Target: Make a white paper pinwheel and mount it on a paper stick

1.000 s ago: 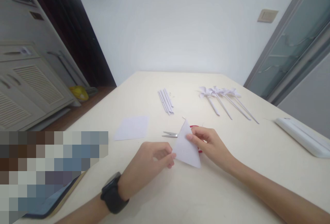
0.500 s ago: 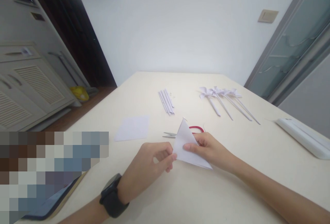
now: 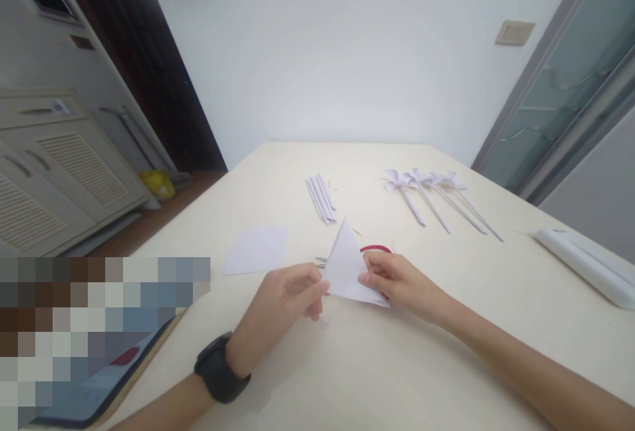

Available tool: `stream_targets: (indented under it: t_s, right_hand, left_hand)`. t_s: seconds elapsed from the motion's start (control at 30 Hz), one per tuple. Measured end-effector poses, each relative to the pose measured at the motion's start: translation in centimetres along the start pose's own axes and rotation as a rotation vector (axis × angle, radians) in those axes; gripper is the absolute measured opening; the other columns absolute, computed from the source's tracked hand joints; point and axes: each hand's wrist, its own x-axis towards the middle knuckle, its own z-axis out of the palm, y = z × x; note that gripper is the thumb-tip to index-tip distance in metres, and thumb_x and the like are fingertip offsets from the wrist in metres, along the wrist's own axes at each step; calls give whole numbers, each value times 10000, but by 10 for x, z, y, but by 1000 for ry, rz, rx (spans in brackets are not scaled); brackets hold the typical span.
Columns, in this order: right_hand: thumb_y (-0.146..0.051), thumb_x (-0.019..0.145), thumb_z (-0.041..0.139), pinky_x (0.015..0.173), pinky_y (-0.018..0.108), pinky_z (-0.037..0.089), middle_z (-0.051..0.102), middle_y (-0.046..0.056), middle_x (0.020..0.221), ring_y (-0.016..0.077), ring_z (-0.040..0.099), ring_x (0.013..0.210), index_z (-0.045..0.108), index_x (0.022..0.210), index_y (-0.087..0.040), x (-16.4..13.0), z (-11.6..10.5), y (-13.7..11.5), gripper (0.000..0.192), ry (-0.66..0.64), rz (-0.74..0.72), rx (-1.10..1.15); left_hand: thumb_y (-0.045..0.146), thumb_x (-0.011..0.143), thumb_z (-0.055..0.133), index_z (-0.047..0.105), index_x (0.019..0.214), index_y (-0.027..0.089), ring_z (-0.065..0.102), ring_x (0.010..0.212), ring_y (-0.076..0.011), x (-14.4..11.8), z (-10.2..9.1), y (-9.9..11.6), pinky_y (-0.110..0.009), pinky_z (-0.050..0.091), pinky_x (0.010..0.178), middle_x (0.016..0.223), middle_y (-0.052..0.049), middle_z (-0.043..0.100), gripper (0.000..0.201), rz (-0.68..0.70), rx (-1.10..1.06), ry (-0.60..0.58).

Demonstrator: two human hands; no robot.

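Note:
A white sheet of paper folded into a triangle [image 3: 346,266] is held above the table, its point toward the wall. My left hand [image 3: 292,295], with a black watch on the wrist, pinches the left corner. On the right edge, my right hand [image 3: 394,280] grips the paper between thumb and fingers. Behind the paper lie scissors with red handles [image 3: 376,247]; the blade tips peek out on the left and the middle is hidden. A flat white paper sheet [image 3: 256,249] rests to the left of the hands.
Several rolled paper tubes [image 3: 321,199] lie together mid-table. Several paper pinwheels on sticks [image 3: 429,186] lie at the back right. A long white object [image 3: 585,267] sits at the right edge. A tablet-like device [image 3: 106,385], partly pixelated, is at the lower left. Small paper scraps lie near the tubes.
The folded paper has shifted slightly left and turned, so its lower edge lies more level. Both hands moved with it, still holding. The scissors' blades are more covered.

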Motion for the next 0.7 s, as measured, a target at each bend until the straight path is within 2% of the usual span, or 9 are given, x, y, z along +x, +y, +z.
stream_targets:
  t_s: [0.2,0.27,0.33,0.43,0.57,0.63,0.7]
  right_hand:
    - [-398,853,441,405,191,261,307,-68,540,68,346,429,330,646,-196,0,0,-1,310,41,9,48]
    - [-405,846,456,435,191,294,366,-56,564,76,394,472,387,663,-187,1,-1,0,293,31,-4,68]
    - [-400,843,466,482,199,335,447,-35,600,89,439,523,483,716,-172,2,-1,0,261,-31,-9,57]
    - [-395,867,423,512,209,355,486,-26,539,93,430,497,586,786,-146,2,-2,1,308,-108,-10,20]
    - [-389,900,353,473,205,330,393,-61,369,79,324,377,630,789,-138,0,-7,3,390,-90,-17,-14]
    - [-404,896,354,464,205,327,419,-48,381,79,345,377,638,734,-139,0,-10,2,420,-80,-14,-41]
    - [-421,882,379,487,207,343,491,-20,477,88,416,443,618,672,-140,1,-12,1,424,-62,-19,-67]
  left_hand:
    - [311,810,506,529,636,183,539,507,-128,0,-1,2,-232,433,531,531,22,578,218,9,10,15]
    - [311,807,506,525,635,184,535,501,-128,0,-3,2,-233,432,530,524,22,577,214,14,-6,39]
    - [311,808,498,520,638,185,529,492,-127,2,-5,2,-235,432,526,514,23,573,213,13,-37,67]
    - [318,812,490,514,643,184,516,480,-124,4,-7,1,-234,428,513,497,27,563,218,2,-80,88]
    - [322,815,496,508,654,186,509,478,-118,5,-7,2,-231,424,513,493,33,562,211,1,-101,78]
    - [324,820,487,498,652,187,505,469,-119,5,-7,3,-234,418,507,485,34,560,217,-8,-111,82]
    - [323,823,478,490,652,188,505,460,-121,4,-6,4,-235,409,497,478,33,557,218,-23,-111,74]
